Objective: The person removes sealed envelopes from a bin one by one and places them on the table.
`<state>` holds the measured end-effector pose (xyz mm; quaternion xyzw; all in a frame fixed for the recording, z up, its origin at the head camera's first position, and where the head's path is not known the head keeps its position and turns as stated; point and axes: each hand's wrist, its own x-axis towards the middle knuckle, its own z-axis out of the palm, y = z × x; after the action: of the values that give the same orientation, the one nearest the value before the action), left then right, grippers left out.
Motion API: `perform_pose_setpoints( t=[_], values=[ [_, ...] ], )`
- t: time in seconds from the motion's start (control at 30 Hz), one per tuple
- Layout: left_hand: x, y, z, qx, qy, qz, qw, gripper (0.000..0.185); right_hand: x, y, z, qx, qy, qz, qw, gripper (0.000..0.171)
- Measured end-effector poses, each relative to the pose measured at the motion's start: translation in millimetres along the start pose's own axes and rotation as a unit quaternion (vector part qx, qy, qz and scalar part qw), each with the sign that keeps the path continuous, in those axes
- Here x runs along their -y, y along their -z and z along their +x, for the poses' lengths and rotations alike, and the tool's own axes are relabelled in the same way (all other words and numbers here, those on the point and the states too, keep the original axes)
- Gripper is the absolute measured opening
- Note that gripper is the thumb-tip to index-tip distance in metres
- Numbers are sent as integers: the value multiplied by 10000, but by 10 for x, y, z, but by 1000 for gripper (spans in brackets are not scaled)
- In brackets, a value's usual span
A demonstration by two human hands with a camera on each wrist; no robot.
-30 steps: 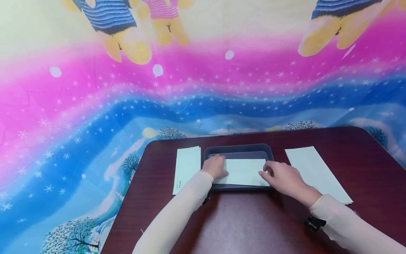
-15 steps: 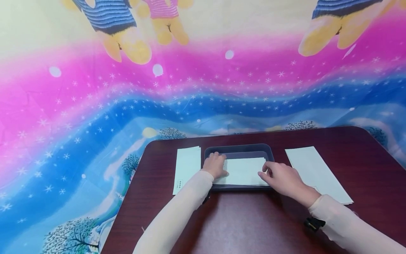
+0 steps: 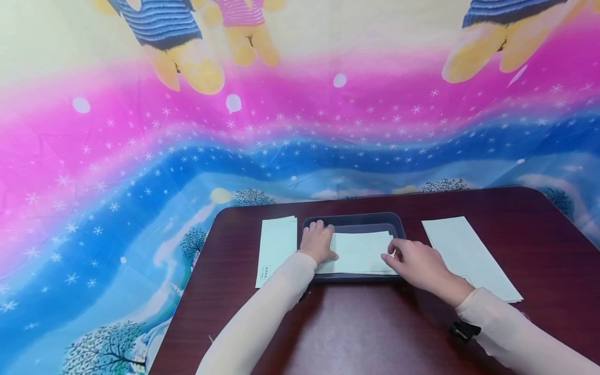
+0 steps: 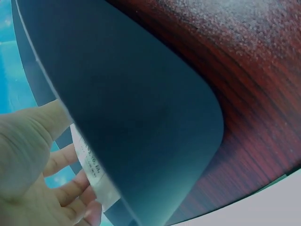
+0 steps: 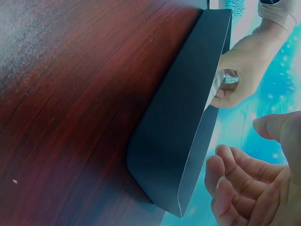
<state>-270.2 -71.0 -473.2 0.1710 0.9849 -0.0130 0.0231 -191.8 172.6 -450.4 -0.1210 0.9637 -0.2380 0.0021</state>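
A dark grey tray [image 3: 352, 219] stands on the table, with pale envelopes [image 3: 358, 252] lying lengthwise in it. My left hand [image 3: 317, 242] grips their left end, its fingers over the tray's left part. In the left wrist view the left hand [image 4: 47, 165] has thumb and fingers around a printed end of an envelope [image 4: 91, 165], partly hidden by the tray wall [image 4: 141, 103]. At the right end hovers my right hand [image 3: 417, 263], fingers loosely bent. The right wrist view shows a gap between thumb and fingers of the right hand [image 5: 254, 179], with nothing held.
A stack of pale envelopes [image 3: 276, 245] lies left of the tray, a small printed box at its near corner. More pale envelopes [image 3: 469, 255] lie slanted to the right, partly behind the right wrist. A patterned cloth [image 3: 300, 114] hangs behind the dark red table [image 3: 356, 328].
The top envelope in the tray has turned slightly, its far right edge shifting back and leftward. The left fingers have moved slightly away from me. My right hand has barely moved.
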Motion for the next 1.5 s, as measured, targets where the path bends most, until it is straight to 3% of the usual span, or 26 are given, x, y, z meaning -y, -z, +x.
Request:
perform_pose_setpoints(
  t=[0.23,0.37,0.67,0.83,1.17,1.5],
  values=[
    [2,7,1,116,7,-201,9997,68,13,3,-1,36,-24,42,10000,24],
    [13,18,-3,65,-6,-395,9992,50,23,10,-2,17,-6,43,10000,23],
    [68,-3,12,-520,-45,-374,9979,19,43,28,2,-26,49,21,10000,24],
    [73,31,14,-764,97,-675,9947,18,54,42,12,-43,27,-6,10000,24],
    [57,97,-21,-876,215,-1405,9860,18,60,76,9,-70,40,12,10000,23],
    [35,164,-64,-1026,267,-1669,9803,17,51,100,9,-160,136,17,9998,22]
  ],
)
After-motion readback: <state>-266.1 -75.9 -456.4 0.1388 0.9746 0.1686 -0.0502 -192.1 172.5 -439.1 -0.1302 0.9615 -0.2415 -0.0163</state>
